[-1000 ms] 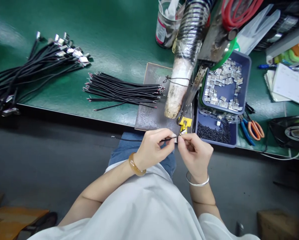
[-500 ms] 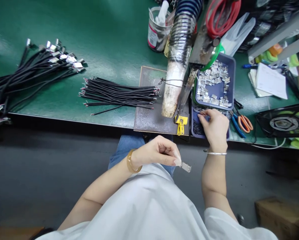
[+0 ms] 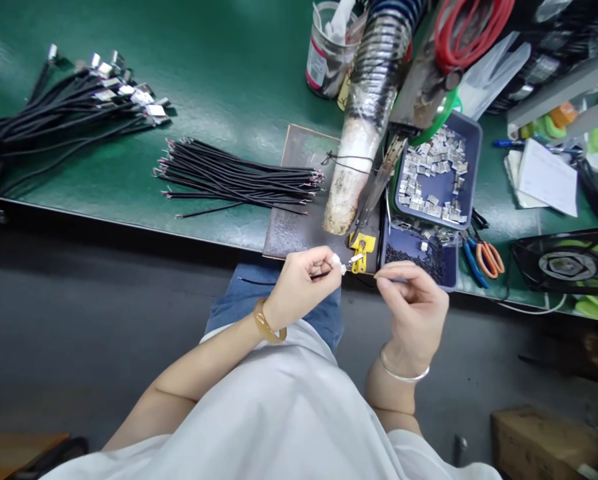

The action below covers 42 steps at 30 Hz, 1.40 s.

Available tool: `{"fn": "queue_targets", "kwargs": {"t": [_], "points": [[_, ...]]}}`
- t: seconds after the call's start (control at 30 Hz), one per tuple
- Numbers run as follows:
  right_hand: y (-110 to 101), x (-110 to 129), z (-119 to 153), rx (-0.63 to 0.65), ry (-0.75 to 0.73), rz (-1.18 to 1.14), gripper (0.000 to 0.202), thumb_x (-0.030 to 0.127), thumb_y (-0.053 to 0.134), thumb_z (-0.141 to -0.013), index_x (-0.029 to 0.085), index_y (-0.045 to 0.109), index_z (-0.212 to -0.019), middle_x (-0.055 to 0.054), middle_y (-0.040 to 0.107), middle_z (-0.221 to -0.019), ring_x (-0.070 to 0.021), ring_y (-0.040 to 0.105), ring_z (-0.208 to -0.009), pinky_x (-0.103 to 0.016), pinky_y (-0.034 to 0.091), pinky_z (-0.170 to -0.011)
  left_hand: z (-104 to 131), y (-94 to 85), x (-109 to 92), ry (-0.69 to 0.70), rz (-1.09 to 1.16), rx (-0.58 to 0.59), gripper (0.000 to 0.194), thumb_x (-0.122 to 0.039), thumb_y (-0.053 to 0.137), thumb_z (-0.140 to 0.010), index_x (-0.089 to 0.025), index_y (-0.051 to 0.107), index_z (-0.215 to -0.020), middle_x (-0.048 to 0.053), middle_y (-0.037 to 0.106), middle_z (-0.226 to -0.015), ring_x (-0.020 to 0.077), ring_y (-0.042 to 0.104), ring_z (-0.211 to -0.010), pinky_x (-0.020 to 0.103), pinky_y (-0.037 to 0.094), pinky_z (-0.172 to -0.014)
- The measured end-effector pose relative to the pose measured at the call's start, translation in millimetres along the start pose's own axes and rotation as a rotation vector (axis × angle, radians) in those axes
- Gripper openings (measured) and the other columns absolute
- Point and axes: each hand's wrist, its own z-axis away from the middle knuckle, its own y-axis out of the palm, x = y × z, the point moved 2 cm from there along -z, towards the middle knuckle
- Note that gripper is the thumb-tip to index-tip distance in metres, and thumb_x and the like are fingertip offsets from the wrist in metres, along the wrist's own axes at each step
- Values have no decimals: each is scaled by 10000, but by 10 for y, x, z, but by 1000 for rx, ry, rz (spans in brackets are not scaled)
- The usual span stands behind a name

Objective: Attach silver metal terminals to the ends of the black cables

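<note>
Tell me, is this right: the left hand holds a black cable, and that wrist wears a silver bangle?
Not quite: the bangle there is amber-brown, not silver, as the head view shows. The left hand does hold a black cable.

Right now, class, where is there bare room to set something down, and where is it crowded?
Bare green tabletop lies behind the straight black cable bundle, between the silver-tipped black cables and the clear round jar. A narrow strip borders the bundle's front. Crowded: around the ribbed tubular hose and two blue plastic bins.
</note>
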Motion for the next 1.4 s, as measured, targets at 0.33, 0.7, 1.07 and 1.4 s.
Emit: {"fn": "queue_targets", "kwargs": {"t": [0.33, 0.7, 1.07, 1.4], "points": [[284, -50, 50, 61, -36, 122, 224, 326, 602, -974, 193, 687, -814, -23, 689, -808, -139, 634, -725, -261, 480, -633, 77, 69, -33, 345, -458, -128, 157, -133, 593, -823, -175, 540, -682, -59, 464, -572, 68, 418, -513, 178, 350, -500], [255, -22, 64, 77, -27, 142, 220, 330, 616, -963, 193, 682, -805, -11, 649, -761, -131, 599, -682, -251, 434, -584, 88, 77, -59, 417, -519, -136, 176, -139, 561, -852, -183, 529, -685, -48, 500, -587, 75, 453, -513, 189, 368, -515], [271, -48, 65, 20, -83, 239, 219, 354, 670, -926, 188, 686, -784, 38, 558, -654, -78, 390, -517, -243, 331, -513, 112, 40, -52, 543, -570, -58, 173, -131, 553, -885, -184, 565, -720, -42, 503, -604, 92, 453, -546, 222, 363, -557], [195, 4, 61, -54, -204, 152, 68, 263, 718, -882, 244, 769, -922, 6, 690, -764, -94, 536, -546, -235, 389, -487, 71, -51, -68, 154, 13, 131, 137, -219, 672, -887, -134, 771, -847, 67, 747, -782, 137, 659, -676, 225, 526, -626]]}}
